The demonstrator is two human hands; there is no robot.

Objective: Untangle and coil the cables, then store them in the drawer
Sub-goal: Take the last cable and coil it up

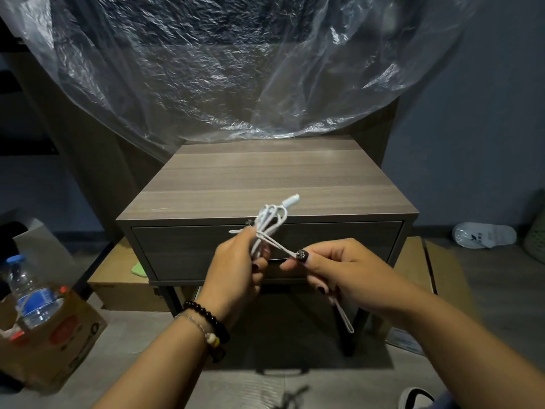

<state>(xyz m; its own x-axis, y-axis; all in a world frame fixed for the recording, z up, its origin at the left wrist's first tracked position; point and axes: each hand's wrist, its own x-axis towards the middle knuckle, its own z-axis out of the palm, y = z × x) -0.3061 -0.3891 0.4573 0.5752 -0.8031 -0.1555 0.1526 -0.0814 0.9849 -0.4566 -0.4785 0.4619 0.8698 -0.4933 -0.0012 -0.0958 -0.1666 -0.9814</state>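
Observation:
A white cable bundle (269,222) is held up in front of the closed drawer (339,240) of a grey-brown wooden nightstand (265,175). My left hand (236,267) grips the folded loops of the bundle, with a white connector sticking up at the top right. My right hand (339,267) pinches a strand of the same cable and pulls it taut to the right; a loop of cable hangs below that hand.
Crinkled clear plastic sheeting (236,69) hangs behind the nightstand. A cardboard box (59,335) with a water bottle (29,293) stands at the left on the floor. Flat cardboard lies under the nightstand. A white slipper (483,234) lies at the right.

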